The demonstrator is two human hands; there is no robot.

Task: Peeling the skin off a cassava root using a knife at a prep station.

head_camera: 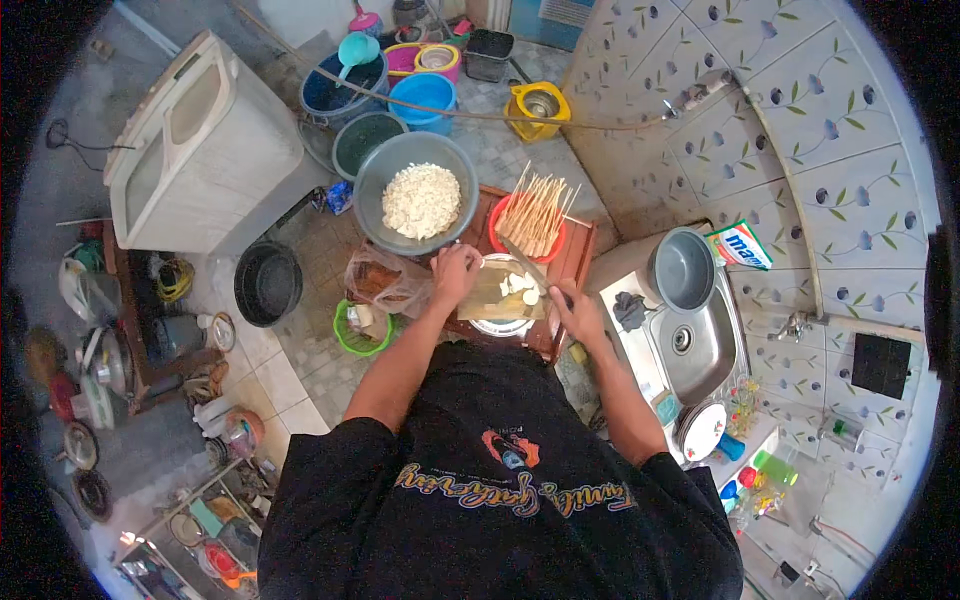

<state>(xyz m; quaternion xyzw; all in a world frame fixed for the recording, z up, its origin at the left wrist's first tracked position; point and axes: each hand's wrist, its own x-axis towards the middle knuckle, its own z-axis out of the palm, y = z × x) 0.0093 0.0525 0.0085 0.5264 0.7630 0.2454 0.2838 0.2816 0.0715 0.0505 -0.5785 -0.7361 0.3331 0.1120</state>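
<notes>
My right hand [574,311] grips a kitchen knife [526,264], its blade pointing up and left over a wooden cutting board [478,306]. Several white cut pieces [519,285] lie on the board, beside the blade. The board rests across a round, pale-rimmed vessel [501,328]. My left hand [456,271] is between the board and a large grey basin [364,199], its fingertips near the basin's lower rim; whether they pinch a small piece is unclear. Chopped white pieces [421,201] are heaped in the basin. Skewered food [534,217] sits in a red bowl [496,238] beyond the board.
A low wooden table [585,247] bears the red bowl. Left of it are a plastic bag [386,277] with brown contents and a green basket [352,341]. A steel sink [701,356] stands to the right. Buckets [424,101] and a hose [465,116] lie beyond.
</notes>
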